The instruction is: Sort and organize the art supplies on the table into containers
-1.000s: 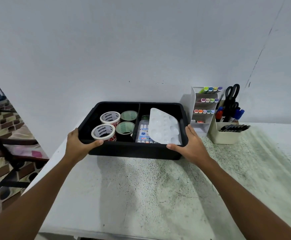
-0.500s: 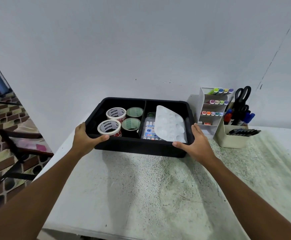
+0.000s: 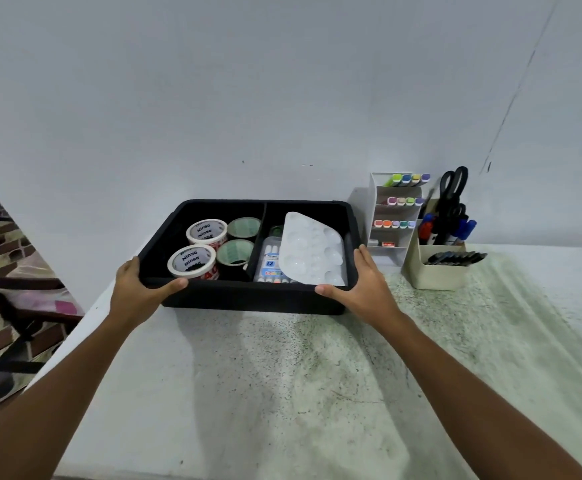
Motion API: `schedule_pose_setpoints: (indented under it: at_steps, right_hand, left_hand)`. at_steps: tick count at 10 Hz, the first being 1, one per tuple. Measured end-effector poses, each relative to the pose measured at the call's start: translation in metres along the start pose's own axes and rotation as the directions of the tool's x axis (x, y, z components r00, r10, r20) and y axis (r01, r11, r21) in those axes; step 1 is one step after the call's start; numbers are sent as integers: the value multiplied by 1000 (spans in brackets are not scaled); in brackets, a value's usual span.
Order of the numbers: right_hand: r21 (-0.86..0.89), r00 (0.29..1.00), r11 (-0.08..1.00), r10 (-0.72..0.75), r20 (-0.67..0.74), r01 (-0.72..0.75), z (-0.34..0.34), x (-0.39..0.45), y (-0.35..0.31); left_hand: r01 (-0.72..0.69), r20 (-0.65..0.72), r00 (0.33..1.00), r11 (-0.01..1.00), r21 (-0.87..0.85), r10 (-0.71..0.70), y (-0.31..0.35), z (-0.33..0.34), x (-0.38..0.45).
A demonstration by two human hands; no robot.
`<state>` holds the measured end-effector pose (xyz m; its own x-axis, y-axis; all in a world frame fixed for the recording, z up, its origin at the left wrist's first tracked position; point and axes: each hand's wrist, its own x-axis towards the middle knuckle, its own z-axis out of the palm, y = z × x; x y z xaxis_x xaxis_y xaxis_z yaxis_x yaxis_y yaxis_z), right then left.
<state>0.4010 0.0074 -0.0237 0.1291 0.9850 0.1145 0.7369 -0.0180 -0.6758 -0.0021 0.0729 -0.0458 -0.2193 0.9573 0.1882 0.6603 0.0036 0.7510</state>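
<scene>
A: Why do we have a hand at each near corner of the black bin (image 3: 248, 299)?

B: Two-sided hold keeps it level. Our left hand (image 3: 137, 289) wraps the near left corner, thumb hooked over the front rim; our right hand (image 3: 362, 289) does the same at the near right corner, thumb on the rim, fingers along the side wall.

A: And the contents?

B: Inside the bin, the tape rolls (image 3: 192, 263) stand in the left compartment, so they can't roll. The white palette (image 3: 312, 247) leans in the right compartment over the paint set (image 3: 268, 263), too wide to lie flat, we judge.

A: What's beside the bin?

B: Just to its right, the marker rack (image 3: 395, 216); beyond that, the cream holder (image 3: 438, 271) with scissors (image 3: 454, 185). The sorting looks nearly finished; we're likely only positioning the bin on the table (image 3: 282, 393).
</scene>
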Motion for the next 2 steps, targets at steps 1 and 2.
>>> schedule_pose_setpoints:
  at_steps: [1, 2]
  right_hand:
    - [5, 999, 999, -32, 44, 32, -9, -1, 10]
    - [83, 993, 992, -98, 66, 93, -19, -16, 34]
  left_hand:
    - [10, -81, 997, 1000, -9, -10, 14, 6, -19]
    - [112, -221, 967, 991, -70, -125, 19, 21, -59]
